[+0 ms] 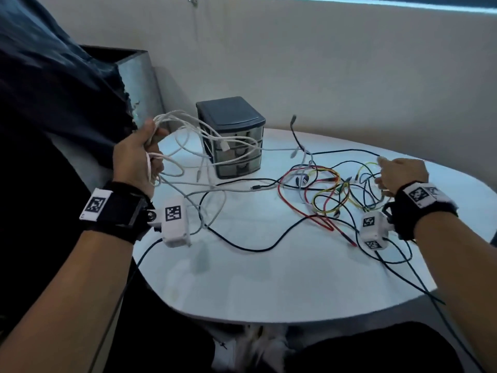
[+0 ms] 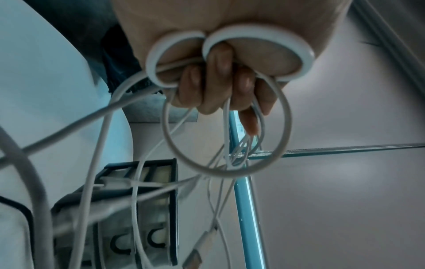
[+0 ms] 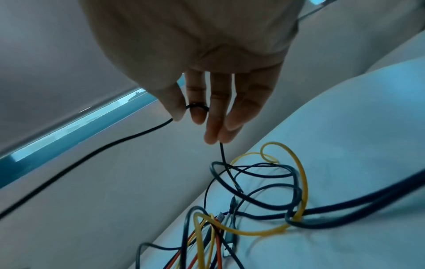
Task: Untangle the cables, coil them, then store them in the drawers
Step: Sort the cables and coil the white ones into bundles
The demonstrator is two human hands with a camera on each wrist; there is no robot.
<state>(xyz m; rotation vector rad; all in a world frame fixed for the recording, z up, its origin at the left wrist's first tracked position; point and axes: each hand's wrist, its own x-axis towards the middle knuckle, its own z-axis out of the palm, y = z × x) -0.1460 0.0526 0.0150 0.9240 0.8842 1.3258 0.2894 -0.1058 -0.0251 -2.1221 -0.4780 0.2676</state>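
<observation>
My left hand (image 1: 134, 157) is raised over the table's left edge and grips a bundle of white cables (image 1: 188, 130). Their loops (image 2: 285, 127) wrap my curled fingers (image 2: 218, 81), and loose ends hang before the small drawer unit (image 1: 231, 135) (image 2: 138, 209), whose drawers look closed. My right hand (image 1: 400, 173) hovers at the right end of a tangle of red, yellow, green and dark cables (image 1: 328, 189) (image 3: 253, 209). Its thumb and index finger (image 3: 197, 112) pinch a thin black cable (image 1: 344, 151) (image 3: 92, 154), which loops round the index finger and is lifted off the white table (image 1: 269, 278).
A grey metal box (image 1: 134, 76) and dark cloth (image 1: 53, 90) stand at the back left, near my left hand. A wall runs behind the table. Dark cables (image 1: 419, 286) trail over the table's front right edge. My legs and shoes (image 1: 255, 345) show below.
</observation>
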